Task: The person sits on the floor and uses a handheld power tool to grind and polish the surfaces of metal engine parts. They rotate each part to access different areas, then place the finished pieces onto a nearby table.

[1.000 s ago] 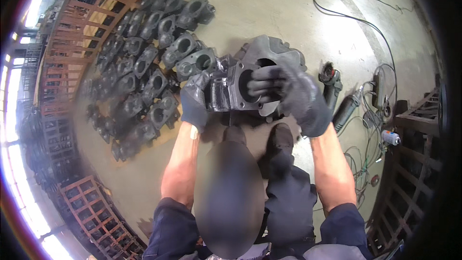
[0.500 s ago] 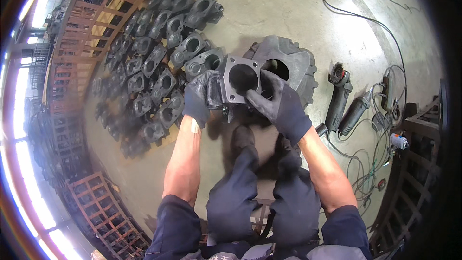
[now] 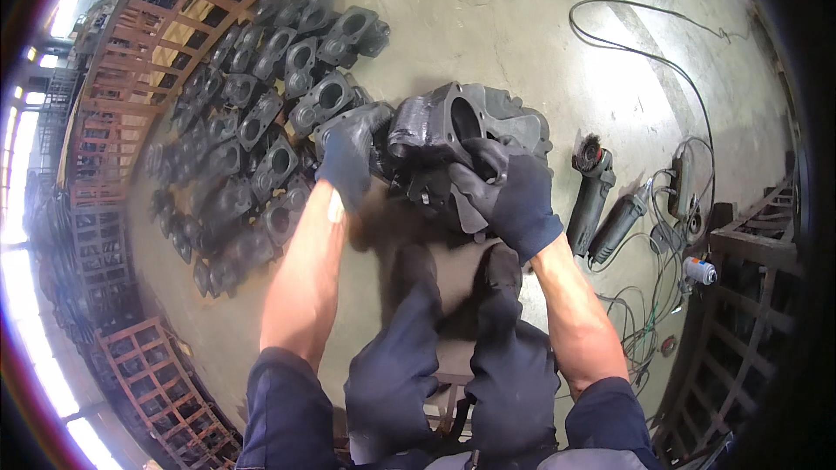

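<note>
A dark grey metal casting (image 3: 425,126) with a square flange and a large round bore lies tilted over a bigger lobed casting (image 3: 514,117) on the floor. My right hand (image 3: 515,196), in a black glove, is closed on the flange's near right edge, thumb toward me. To its left, my gloved left hand (image 3: 350,161) is apart from that casting. It overlaps a similar flanged casting at the right edge of the pile, and its fingers are smeared by motion. Whether it grips anything there is not visible.
Rows of similar castings (image 3: 280,164) cover the floor at left. To the right lie an angle grinder with a wire brush (image 3: 592,196), a second power tool (image 3: 618,228), tangled cables (image 3: 649,305) and a spray can (image 3: 699,271). Rusty metal crates (image 3: 165,365) stand around.
The held casting has tipped and turned, its bore now facing right instead of up. My left hand has come off it and moved left. The view has shifted slightly.
</note>
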`<state>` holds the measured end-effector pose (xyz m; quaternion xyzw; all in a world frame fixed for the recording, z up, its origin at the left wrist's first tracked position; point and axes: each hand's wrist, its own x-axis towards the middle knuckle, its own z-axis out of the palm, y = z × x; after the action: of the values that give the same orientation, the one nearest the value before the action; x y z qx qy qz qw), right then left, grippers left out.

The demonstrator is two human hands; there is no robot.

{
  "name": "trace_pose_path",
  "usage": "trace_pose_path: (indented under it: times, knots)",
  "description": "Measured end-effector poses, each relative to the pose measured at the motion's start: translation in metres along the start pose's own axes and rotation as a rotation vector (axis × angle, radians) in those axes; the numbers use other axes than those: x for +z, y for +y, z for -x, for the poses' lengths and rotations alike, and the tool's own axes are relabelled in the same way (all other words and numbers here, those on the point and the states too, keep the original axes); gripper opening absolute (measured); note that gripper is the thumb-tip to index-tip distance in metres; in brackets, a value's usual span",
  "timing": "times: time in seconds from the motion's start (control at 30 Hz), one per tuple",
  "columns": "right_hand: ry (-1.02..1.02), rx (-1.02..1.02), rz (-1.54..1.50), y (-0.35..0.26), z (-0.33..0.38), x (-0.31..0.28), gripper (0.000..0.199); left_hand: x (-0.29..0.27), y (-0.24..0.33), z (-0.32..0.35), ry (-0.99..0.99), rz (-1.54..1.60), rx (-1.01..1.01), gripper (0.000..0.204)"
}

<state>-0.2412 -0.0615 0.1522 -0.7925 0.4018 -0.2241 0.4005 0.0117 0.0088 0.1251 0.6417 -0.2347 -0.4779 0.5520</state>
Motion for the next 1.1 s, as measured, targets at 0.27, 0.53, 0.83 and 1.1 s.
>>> trace_pose_path:
  times: [0.27, 0.53, 0.83, 1.1]
  knots:
    - [0.174, 0.061, -0.127, 0.019, -0.002, -0.006, 0.042, 0.074, 0.016, 0.056, 0.158, 0.032, 0.139, 0.027]
    - [0.006, 0.426, -0.420, 0.047, 0.010, -0.016, 0.039, 0.088, 0.010, 0.017, 0.052, -0.748, 0.375, 0.031]
    - [-0.043, 0.550, -0.507, 0.065, 0.018, -0.004, 0.042, 0.099, 0.003, -0.023, -0.073, -1.524, 0.493, 0.022]
    - [-0.054, 0.707, -0.821, 0.053, 0.053, 0.008, 0.034, 0.086, -0.042, -0.061, -0.306, -1.226, 0.485, 0.035]
